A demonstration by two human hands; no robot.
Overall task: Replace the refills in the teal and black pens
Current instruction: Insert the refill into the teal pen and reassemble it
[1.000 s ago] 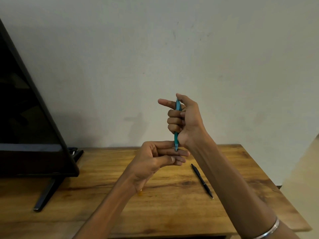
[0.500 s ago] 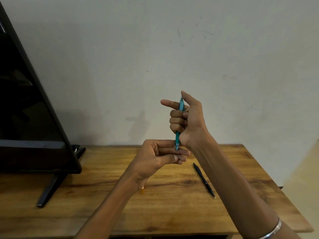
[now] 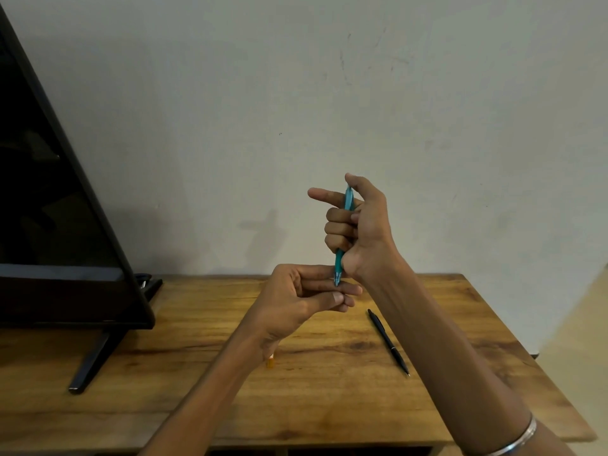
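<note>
My right hand grips the teal pen upright in front of the wall, three fingers curled round its barrel, the thumb on its top end and the index finger pointing left. Its tip points down onto the fingers of my left hand, which is curled just below it; whether those fingers pinch the tip I cannot tell. The black pen lies slantwise on the wooden table, right of my left hand and partly behind my right forearm.
A black TV on a slanted stand leg fills the left side of the table. A small orange object peeks out under my left wrist. The table's right edge lies at the far right, with floor beyond.
The hands and the teal pen keep the same pose. The view has tilted slightly, so the scene sits a little differently in frame.
</note>
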